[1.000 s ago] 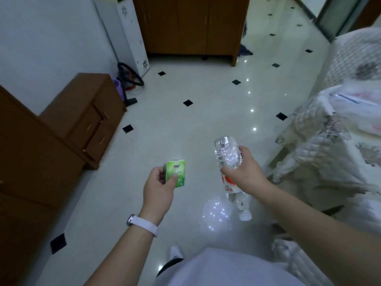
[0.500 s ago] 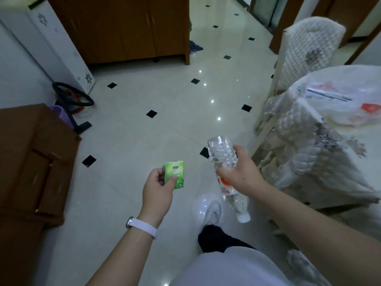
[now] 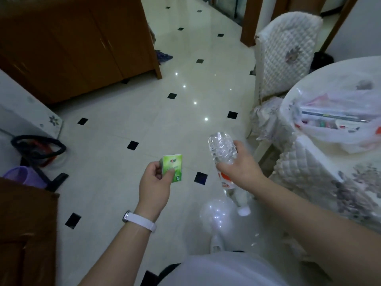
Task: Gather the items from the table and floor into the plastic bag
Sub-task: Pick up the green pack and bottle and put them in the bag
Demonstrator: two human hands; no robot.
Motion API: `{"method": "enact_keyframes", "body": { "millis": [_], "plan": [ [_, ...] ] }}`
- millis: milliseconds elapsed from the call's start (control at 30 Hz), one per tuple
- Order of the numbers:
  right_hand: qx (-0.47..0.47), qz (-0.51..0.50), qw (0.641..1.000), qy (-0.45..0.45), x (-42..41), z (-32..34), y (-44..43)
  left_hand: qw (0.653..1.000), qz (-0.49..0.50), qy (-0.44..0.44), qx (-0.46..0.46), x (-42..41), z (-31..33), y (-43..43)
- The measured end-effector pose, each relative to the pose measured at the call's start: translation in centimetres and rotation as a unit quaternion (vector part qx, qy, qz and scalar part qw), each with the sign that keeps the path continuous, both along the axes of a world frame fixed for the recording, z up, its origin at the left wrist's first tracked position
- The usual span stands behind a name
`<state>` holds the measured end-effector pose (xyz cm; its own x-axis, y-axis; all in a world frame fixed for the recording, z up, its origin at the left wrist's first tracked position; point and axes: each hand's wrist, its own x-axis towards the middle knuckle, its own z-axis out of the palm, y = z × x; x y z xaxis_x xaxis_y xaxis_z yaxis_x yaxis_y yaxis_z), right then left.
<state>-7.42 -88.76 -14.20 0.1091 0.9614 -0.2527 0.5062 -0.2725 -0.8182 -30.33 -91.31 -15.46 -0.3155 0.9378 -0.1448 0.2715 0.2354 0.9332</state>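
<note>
Centre frame, our left grip [image 3: 153, 183] pinches a green packet [image 3: 172, 167] between thumb and fingers; our right grip [image 3: 240, 168] curls round a clear bottle [image 3: 221, 147], cap down. At right, the plastic bag [image 3: 338, 124] lies on the desk [image 3: 309, 162]. Beyond, glossy floor [image 3: 144, 112] runs to a wooden cabinet [image 3: 78, 42], upper left.

Dim room; ceiling-light glints on glossy floor [image 3: 185, 120]; wide-angle edge bending.
</note>
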Motion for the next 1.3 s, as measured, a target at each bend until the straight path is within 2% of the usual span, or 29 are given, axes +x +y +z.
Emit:
{"method": "enact_keyframes", "body": {
  "millis": [400,700,900,1133,1300],
  "plan": [
    [-0.01,-0.123,0.992,-0.036,-2.6,-0.6,15.2,0.989,-0.136,-0.062,-0.001,-1.9,-2.4,21.1],
    [0.002,-0.225,0.972,-0.065,-7.1,1.8,26.0,0.969,-0.236,-0.071,0.006,-5.4,-0.8,38.2],
    [-0.02,-0.309,0.948,-0.072,-4.7,1.8,27.2,0.939,-0.334,-0.086,-0.015,-0.6,-0.8,42.8],
    [-0.053,-0.42,0.905,-0.045,2.2,-0.6,28.5,0.908,-0.416,-0.036,-0.041,7.8,-2.0,46.4],
    [-0.041,-0.467,0.883,0.0,9.6,-2.0,31.0,0.886,-0.462,0.018,-0.027,16.1,-1.2,49.9]
  ]
}}
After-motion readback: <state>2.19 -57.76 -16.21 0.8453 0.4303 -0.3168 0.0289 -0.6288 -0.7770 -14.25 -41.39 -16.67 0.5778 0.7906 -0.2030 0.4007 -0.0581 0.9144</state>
